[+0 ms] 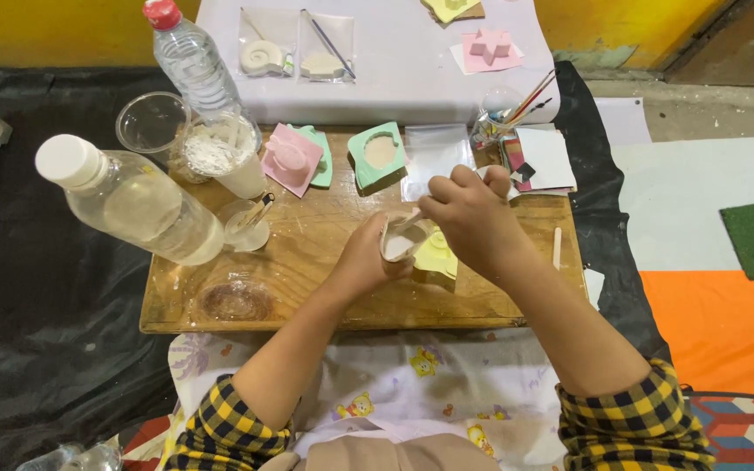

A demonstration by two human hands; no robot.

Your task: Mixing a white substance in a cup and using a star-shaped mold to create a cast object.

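Observation:
My left hand [361,260] grips a small clear plastic cup [400,238], squeezed and tilted over a yellow mould [439,256] on the wooden board [325,288]. White mix shows inside the cup. My right hand [475,218] is closed on a thin stick whose lower end reaches into the cup; most of the stick is hidden by my fingers. A pink mould [291,159] and a green mould [377,153] with pale filling lie further back on the board.
A tilted water bottle [133,199] and an upright one [189,61] stand at left with clear cups [152,122] and a powder cup [220,155]. Brushes in a cup [517,109], cards, a wooden stick [557,247] and bagged casts [263,52] sit beyond.

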